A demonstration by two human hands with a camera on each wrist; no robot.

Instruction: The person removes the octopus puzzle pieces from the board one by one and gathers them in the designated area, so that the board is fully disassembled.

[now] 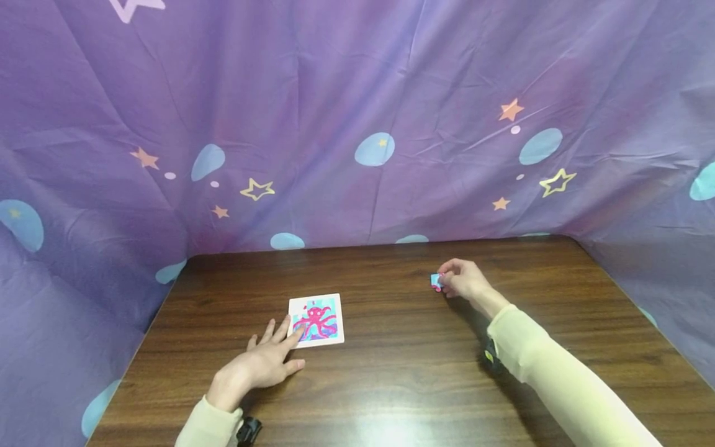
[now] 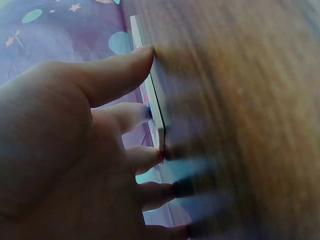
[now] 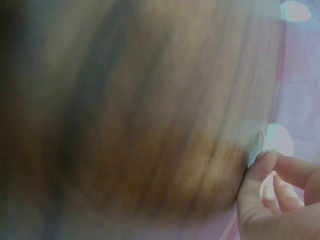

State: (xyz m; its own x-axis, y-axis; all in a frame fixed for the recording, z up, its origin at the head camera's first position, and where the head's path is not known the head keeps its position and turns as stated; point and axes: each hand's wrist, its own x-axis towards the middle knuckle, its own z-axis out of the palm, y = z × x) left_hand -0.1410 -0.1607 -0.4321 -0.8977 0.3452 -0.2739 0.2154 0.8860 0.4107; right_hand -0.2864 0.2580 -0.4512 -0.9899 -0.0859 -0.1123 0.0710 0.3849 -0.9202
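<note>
A white-framed jigsaw puzzle (image 1: 326,315) with a pink octopus on blue and purple lies flat on the table. White patches show at the upper left of its picture. My left hand (image 1: 265,361) is spread at the puzzle's left side, its index finger over the picture. In the left wrist view the puzzle board (image 2: 159,120) appears edge-on beside the fingertips. Farther right, my right hand (image 1: 466,282) pinches a small light-blue and pink puzzle piece (image 1: 436,281) between thumb and index finger. The right wrist view shows that piece (image 3: 257,148) partly hidden by the fingertips.
A brown wood-grain table (image 1: 385,372) lies under both hands. Behind it and at the sides hangs a purple cloth (image 1: 313,112) with stars and blue ovals, meeting the table's far edge. Dark bands (image 1: 249,429) sit at both wrists.
</note>
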